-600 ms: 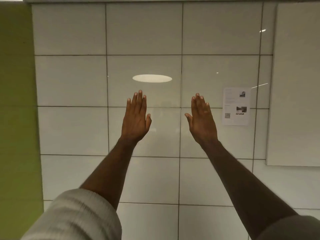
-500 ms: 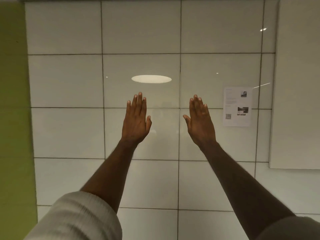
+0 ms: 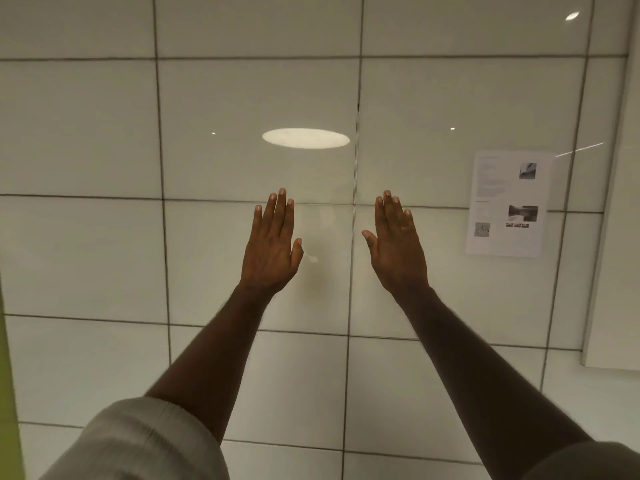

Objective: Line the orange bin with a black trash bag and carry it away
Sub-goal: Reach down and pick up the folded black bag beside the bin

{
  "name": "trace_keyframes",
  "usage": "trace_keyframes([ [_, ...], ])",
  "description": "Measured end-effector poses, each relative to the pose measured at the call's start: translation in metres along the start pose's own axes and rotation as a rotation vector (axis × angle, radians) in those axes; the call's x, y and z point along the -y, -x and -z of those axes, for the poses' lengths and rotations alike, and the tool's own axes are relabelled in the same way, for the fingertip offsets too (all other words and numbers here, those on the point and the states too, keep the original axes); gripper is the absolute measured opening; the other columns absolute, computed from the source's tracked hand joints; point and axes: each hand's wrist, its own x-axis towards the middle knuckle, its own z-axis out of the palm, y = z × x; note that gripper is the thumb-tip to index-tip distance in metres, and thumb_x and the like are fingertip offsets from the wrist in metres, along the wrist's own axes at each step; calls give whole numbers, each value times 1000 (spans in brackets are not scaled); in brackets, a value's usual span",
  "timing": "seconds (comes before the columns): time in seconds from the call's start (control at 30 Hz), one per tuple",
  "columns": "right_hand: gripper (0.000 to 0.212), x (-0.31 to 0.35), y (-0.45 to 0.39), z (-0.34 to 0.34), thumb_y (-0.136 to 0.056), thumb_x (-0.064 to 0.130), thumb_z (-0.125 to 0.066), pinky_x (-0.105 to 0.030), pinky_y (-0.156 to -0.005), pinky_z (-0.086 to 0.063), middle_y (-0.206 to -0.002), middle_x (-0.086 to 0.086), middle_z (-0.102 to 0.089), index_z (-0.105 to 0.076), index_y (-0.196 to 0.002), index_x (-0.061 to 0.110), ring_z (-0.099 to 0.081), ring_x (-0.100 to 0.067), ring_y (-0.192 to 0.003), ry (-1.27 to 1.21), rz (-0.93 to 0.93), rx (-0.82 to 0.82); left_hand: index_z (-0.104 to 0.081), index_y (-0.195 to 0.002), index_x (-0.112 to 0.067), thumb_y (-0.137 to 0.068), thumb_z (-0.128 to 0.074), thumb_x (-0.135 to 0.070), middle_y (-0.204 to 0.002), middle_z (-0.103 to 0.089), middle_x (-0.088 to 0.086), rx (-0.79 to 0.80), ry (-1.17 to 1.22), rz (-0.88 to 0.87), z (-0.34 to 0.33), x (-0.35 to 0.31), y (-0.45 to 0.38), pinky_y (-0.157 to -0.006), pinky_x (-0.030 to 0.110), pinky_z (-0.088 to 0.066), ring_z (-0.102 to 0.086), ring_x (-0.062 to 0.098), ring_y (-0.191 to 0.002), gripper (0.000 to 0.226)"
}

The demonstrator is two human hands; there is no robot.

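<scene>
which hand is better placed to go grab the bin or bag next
Neither, as far as this view shows. The left hand and right hand are both flat, open, empty and level before the tiled wall. No bin or bag is in view, so no side is favoured.

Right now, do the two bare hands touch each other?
Apart. The head view shows the left hand and right hand with bare white tiled wall between them.

notice [image 3: 507, 204]: print too small to be read | pale sleeves [image 3: 145, 445]: cut off by bottom edge | green strip [image 3: 8, 393]: cropped at left
</scene>
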Motion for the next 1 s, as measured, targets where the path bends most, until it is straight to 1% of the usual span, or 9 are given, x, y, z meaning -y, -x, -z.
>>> trace_keyframes([
  [0.13, 66, -9, 11, -39, -103, 45, -18, -42, -124, -17, -165, -12, -10, -14, -156, 6, -8, -25, -153, -26, -19, 29, -16, -157, 0, -98, -33, -30, -167, -10, 19, 29, 21, -14, -37, 1, 8, -125, 53, -15, -8, 34, -156, 69],
  [0.23, 66, -8, 33, -63, -104, 44, -23, -42, -124, -18, -165, -14, -13, -17, -155, 4, -11, -26, -153, -8, -39, 26, -16, -157, 1, -98, -36, -29, -167, -9, 21, 36, 54, -14, -61, 1, 24, -125, 55, -14, -7, 36, -156, 69],
  [0.47, 64, 6, 128, -109, -104, 41, -27, -44, -123, -21, -163, -17, -19, -23, -153, 1, -15, -28, -152, -50, -65, 58, -14, -157, 1, -97, -40, -26, -167, -7, 22, 74, 150, -44, -124, -24, 105, -125, 55, -12, -3, 36, -156, 72],
  [0.63, 61, 6, 215, -151, -104, 38, -26, -44, -123, -21, -163, -16, -17, -22, -154, 2, -12, -27, -153, -38, -52, 109, -14, -157, 1, -95, -43, -24, -167, -7, 23, 102, 204, -37, -180, -47, 187, -125, 55, -11, -3, 37, -156, 73],
  [0.83, 62, 0, 328, -215, -104, 38, -27, -44, -123, -22, -163, -17, -19, -23, -153, 1, -15, -28, -152, -3, -63, 190, -15, -158, 0, -96, -38, -28, -167, -7, 21, 182, 239, -23, -258, -74, 308, -125, 56, -14, -4, 37, -156, 72],
  [1.0, 62, 1, 434, -276, -104, 38, -25, -42, -124, -17, -164, -16, -15, -19, -154, 2, -11, -27, -153, 9, -70, 267, -13, -158, -1, -96, -38, -31, -168, -5, 21, 259, 257, 0, -324, -91, 420, -126, 55, -12, -3, 36, -156, 73],
])
